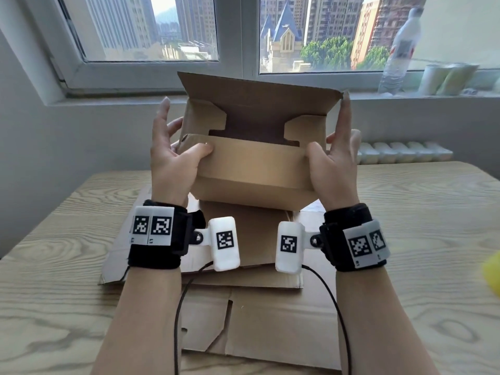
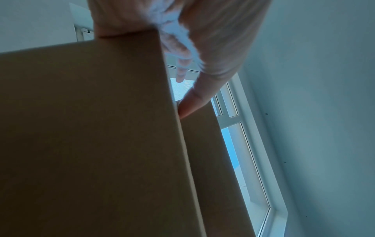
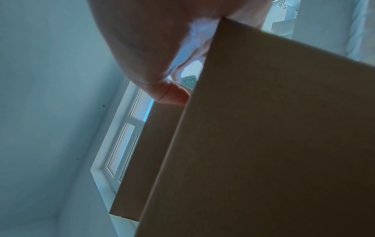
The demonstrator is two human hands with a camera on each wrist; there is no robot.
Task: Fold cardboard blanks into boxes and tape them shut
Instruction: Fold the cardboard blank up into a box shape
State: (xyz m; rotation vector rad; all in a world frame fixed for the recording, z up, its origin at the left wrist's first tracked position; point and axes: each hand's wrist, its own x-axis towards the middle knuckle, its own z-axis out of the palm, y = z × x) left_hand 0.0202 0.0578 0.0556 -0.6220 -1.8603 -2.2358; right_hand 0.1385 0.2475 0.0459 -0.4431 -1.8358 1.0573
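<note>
I hold a half-folded brown cardboard box (image 1: 254, 169) in the air above the table, its open side toward me. The back flap stands up and two notched side flaps are folded inward. My left hand (image 1: 173, 158) grips the left end, thumb pressed on the front flap, other fingers round the side wall, index finger pointing up. My right hand (image 1: 335, 161) mirrors this on the right end. The left wrist view has the box (image 2: 91, 128) beside my left hand (image 2: 213, 40). The right wrist view has the box (image 3: 263, 128) beside my right hand (image 3: 152, 48).
Several flat cardboard blanks (image 1: 259, 315) lie stacked on the wooden table (image 1: 419, 239) under my wrists. A plastic bottle (image 1: 400, 52) and pale cups (image 1: 446, 79) stand on the window sill. Something yellow (image 1: 492, 274) shows at the right edge.
</note>
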